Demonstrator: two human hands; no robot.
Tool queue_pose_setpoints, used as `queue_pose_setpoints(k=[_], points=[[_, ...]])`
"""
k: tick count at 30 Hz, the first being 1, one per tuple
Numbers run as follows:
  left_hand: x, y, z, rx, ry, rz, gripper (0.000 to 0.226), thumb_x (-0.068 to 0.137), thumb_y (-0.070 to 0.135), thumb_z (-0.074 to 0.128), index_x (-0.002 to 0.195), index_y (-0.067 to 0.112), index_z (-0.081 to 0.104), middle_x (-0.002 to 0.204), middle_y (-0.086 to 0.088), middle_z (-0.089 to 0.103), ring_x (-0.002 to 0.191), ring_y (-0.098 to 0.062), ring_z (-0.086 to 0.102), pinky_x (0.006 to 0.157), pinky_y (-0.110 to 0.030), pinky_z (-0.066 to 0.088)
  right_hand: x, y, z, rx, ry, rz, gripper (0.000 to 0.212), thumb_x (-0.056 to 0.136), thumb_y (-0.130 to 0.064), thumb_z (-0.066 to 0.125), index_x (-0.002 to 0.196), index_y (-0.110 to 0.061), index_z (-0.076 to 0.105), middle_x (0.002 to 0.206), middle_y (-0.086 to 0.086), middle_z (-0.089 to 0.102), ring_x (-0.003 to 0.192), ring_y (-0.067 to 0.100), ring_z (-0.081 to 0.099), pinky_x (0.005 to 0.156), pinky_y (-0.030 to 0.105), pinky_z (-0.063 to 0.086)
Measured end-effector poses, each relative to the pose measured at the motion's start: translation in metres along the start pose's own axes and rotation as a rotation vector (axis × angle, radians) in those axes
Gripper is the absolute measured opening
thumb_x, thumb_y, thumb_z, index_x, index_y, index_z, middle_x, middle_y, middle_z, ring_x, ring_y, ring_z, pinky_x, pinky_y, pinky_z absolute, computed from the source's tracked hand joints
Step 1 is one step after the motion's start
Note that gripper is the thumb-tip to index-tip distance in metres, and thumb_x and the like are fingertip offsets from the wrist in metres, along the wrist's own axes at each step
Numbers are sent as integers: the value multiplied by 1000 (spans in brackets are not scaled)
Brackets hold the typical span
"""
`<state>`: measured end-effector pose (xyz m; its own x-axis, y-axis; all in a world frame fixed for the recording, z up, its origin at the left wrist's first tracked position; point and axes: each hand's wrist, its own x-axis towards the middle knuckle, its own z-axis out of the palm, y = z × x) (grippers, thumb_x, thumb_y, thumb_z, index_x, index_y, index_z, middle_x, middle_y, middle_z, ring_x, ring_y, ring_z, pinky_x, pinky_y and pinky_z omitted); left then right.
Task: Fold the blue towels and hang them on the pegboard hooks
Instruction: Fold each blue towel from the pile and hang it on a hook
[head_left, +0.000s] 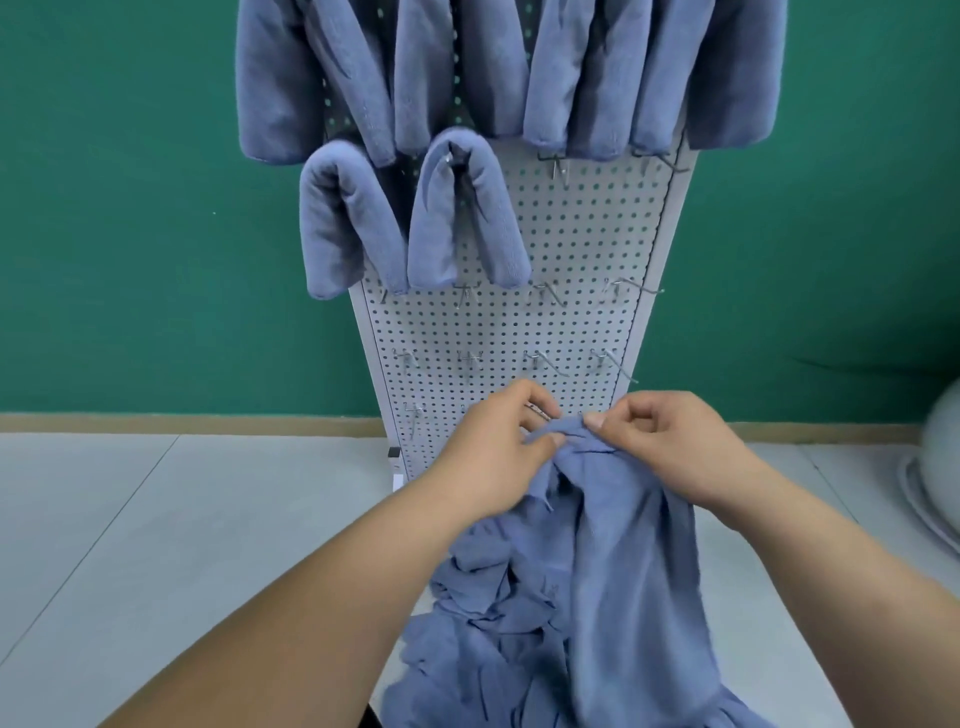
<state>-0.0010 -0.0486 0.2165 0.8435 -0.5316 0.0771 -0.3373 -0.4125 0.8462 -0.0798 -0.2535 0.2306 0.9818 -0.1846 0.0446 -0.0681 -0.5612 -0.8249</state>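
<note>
I judge this to be the folding step for one more towel, with the hanging to come after. On the pegboard (571, 234), the top row is covered from left edge to right edge by hung towels (311, 78). In the second row, two folded towels (467, 208) sit toward the left edge. The hooks (553, 166) to their right are bare, as are the rows below, so I reckon the next free place is the second row's third hook. The next move calls for finding the two top corners, drawing them apart so the cloth hangs flat, then bringing it in half. The edge is bunched between my hands, so nothing is squared yet.

My left hand (498, 447) is curled, its thumb and fingertips (550, 439) pinching the bunched top edge of the towel (623, 545) from the left. The towel hangs from there in front of the pegboard's lower edge. Its lower part runs down into the crumpled pile (483, 623) of blue towels on the floor (156, 519) at the pegboard's foot, and I cannot tell where one ends and the other begins. My right hand (670, 452) is curled too, thumb and forefinger nipping the same edge just beside the left pinch, the other fingers tucked loosely toward the palm. The two pinches nearly touch. At the floor's right edge sits a pale rounded thing (940, 467) I cannot identify.
</note>
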Motion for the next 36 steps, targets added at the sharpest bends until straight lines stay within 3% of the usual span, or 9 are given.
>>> queue_pose_setpoints(k=[4,8,10,12,14,19,21,29,36], points=[[17,-13,-15,-68,-4,-50,9,101,22,67,97,30,64,69,4,71,53,-15,47,57,-30,39,7,7,-6,-2,-146,-80,27,87,-46,83,105,-33,68,61,1,52,58,16,45,57,29,36],[28,-17,-20,-104,-58,-162,10,99,31,72,99,23,66,64,-3,61,50,-18,38,50,-27,30,18,23,1,-148,-117,-140,10,94,-47,75,103,-42,72,83,3,73,75,30,65,77,47,60],[32,-20,-21,-87,-66,-174,12,95,34,76,98,26,68,71,-1,67,55,-18,47,54,-30,39,22,27,3,-171,-18,-127,6,99,-46,69,96,-44,73,78,-3,72,70,21,63,72,38,58],[33,-25,-20,-60,-35,-146,15,90,35,81,98,31,69,87,7,74,67,-14,61,71,-36,56,22,27,6,-205,30,-122,13,99,-46,66,90,-43,74,70,-3,68,60,14,54,64,32,49],[32,-28,-16,-27,4,-73,19,87,35,84,99,36,68,101,12,72,85,-10,68,88,-37,58,22,25,10,-228,31,-111,19,100,-46,64,86,-38,73,69,-8,67,62,13,57,64,32,49],[25,-19,-7,-114,-56,121,18,89,35,84,99,28,71,97,9,75,92,-9,70,79,-19,51,19,19,24,-202,-6,-112,32,105,-40,59,74,-34,66,57,-6,53,54,11,42,55,27,39],[20,-17,-4,-104,-84,111,21,87,38,85,99,30,69,96,9,75,89,-10,70,78,-20,55,18,16,29,-208,-3,-133,39,105,-37,60,67,-28,59,52,-9,43,52,10,34,50,23,30],[16,-22,-8,35,-60,97,20,86,31,85,94,34,67,90,13,72,79,-7,69,80,-28,60,18,13,28,-165,-72,-148,45,107,-39,57,70,-14,52,58,-11,35,57,8,32,54,24,30],[16,-26,-9,159,-52,55,7,90,24,72,91,31,72,77,14,71,68,-5,66,75,-32,61,15,12,25,-183,-88,-156,39,105,-43,59,78,-15,65,65,12,51,60,10,38,58,31,37]])
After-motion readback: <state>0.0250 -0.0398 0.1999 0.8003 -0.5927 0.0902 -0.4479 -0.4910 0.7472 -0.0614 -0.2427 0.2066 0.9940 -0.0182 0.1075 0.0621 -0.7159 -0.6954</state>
